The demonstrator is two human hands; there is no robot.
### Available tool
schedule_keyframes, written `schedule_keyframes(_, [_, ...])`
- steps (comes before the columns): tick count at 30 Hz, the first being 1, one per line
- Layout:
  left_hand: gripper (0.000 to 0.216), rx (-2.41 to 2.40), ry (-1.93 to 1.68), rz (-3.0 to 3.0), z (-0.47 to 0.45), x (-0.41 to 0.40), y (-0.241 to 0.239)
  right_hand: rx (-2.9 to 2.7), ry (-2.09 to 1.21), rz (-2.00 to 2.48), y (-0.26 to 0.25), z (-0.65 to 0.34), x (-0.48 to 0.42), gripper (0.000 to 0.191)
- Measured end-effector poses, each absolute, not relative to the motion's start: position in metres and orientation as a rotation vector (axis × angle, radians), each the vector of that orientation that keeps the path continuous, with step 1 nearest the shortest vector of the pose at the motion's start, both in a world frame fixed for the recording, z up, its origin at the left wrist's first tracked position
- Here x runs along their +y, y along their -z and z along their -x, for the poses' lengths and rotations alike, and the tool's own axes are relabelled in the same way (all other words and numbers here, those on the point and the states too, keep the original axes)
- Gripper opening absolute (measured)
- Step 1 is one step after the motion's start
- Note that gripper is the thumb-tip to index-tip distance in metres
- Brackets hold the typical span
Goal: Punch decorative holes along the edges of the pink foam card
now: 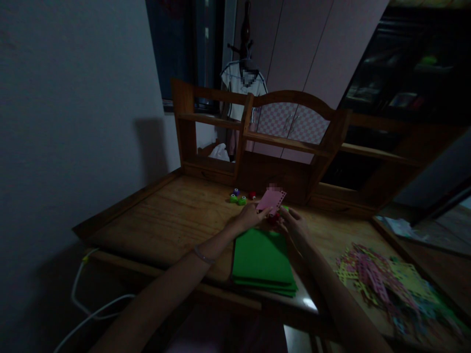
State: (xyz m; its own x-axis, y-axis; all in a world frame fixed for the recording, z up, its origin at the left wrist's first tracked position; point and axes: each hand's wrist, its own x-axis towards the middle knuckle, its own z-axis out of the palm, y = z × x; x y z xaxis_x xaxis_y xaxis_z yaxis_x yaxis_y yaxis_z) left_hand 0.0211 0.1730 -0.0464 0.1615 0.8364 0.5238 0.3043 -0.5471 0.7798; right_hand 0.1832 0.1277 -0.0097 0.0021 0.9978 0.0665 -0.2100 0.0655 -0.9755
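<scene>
Both hands are meeting over the worktop [165, 220]: our left hand [249, 215] is pinching the pink card [271, 200] upright, our right hand [294, 223] is gripping a red punch [273, 218] under its edge, above green sheets [262, 257].

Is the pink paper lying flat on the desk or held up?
Held up. The pink paper is tilted above the desk, pinched by the left hand, with the right hand beside it.
</scene>
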Motion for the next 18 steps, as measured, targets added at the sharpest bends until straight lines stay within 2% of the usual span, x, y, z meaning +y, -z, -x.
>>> schedule_keyframes(13, [0.033,1.060,-1.375,-1.921,-0.023,0.170,0.041,-1.064,-1.251,1.039,0.017,-0.187,0.136,0.042])
schedule_keyframes(18, [0.029,1.059,-1.365,-1.852,-0.024,0.171,0.038,-1.018,-1.351,1.046,0.024,-0.190,0.143,0.043])
